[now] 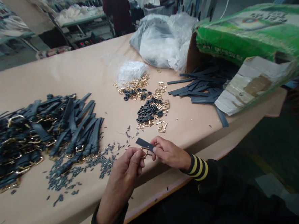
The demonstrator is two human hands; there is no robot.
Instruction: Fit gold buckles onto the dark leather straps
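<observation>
My left hand [128, 165] pinches a gold buckle [145, 153] above the table's front edge. In my right hand [168, 152] is a short dark strap [143, 143], gripped between thumb and fingers. The strap lies against the buckle; I cannot tell whether it is threaded through. Beyond my hands lie dark loops [149, 110] and loose gold buckles [162, 126]. Small dark clipped pieces [107, 163] are scattered left of my left hand. Further left is a large heap of dark straps with gold buckles [71, 127].
A green box [251, 34] lies on its side at the right, with loose dark strips [201, 85] spilling from it. Plastic bags [160, 40] sit at the table's back, near a pile of gold hardware [137, 82]. Two people stand beyond the table [36, 80].
</observation>
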